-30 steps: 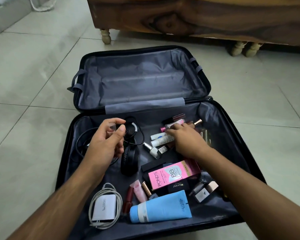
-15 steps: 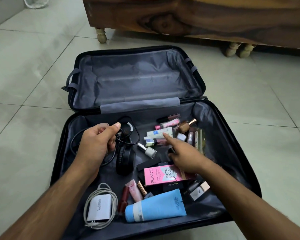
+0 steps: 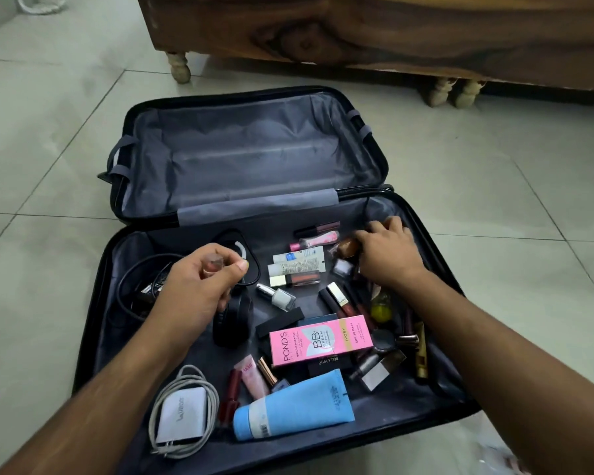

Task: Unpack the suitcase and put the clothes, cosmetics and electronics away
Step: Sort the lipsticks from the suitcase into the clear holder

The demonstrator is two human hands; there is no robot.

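1. Left hand (image 3: 194, 289) fingers (image 3: 235, 267) curled narrow round a small pinkish bottle (image 3: 213, 263), thumb and forefinger pinching it; hand raised over the left part of the near half of the suitcase (image 3: 93, 303).
2. Right hand (image 3: 390, 255) fingers bent down onto a cluster of small cosmetics at the far right of the same half, touching a brown-capped bottle (image 3: 347, 247); whether it grips anything, cannot tell.
3. Under the left hand: black headphones (image 3: 232, 320) and a coil of black cable (image 3: 141, 282).
4. Between the hands: two white tubes (image 3: 297, 260), a lip gloss (image 3: 318, 238), a nail-polish bottle (image 3: 278, 296).
5. Near of centre: pink Pond's BB cream box (image 3: 321, 339) lying flat, over dark boxes.
6. Near edge: blue tube (image 3: 294, 401) on its side; left of it a white charger (image 3: 180, 418) wrapped in white cable.
7. Right of the pink box: lipsticks, a small yellow bottle (image 3: 381, 311), a silver-capped item (image 3: 379, 368).
8. Far half of the suitcase, grey lining (image 3: 254, 159), lies open flat.
9. Suitcase sits on pale tiled floor (image 3: 494, 200); wooden furniture (image 3: 391, 32) on turned legs just beyond it.
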